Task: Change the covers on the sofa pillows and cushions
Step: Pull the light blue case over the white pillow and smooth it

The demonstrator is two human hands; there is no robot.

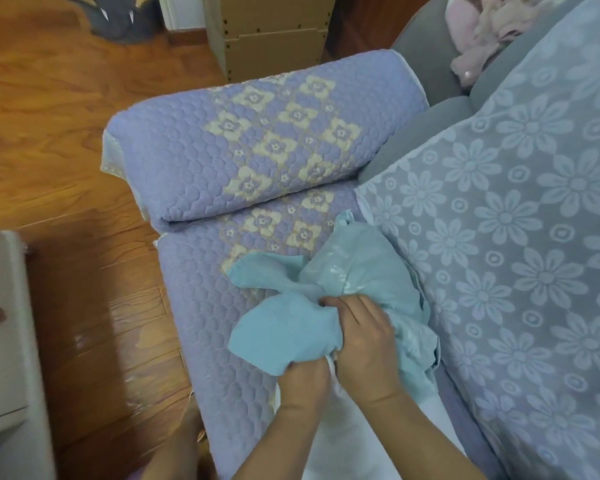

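Note:
A crumpled light-blue pillow cover (284,327) lies bunched on the purple quilted seat cover (205,306) of the sofa. My left hand (303,379) is pushed into the bunched fabric from below; its fingers are hidden inside the cloth. My right hand (364,337) grips a fold of the same cover, fingers curled over it. A white pillow (354,441) shows between and under my forearms. The shinier patterned side of the cover (354,271) spreads toward the backrest.
The padded sofa arm (250,143) in purple quilting with cream flowers lies ahead. A blue floral throw (516,237) drapes the backrest at right. Wooden floor (66,168) at left, a white cabinet (4,341) at the left edge, a cardboard box (271,32) behind, pink plush (482,32) top right.

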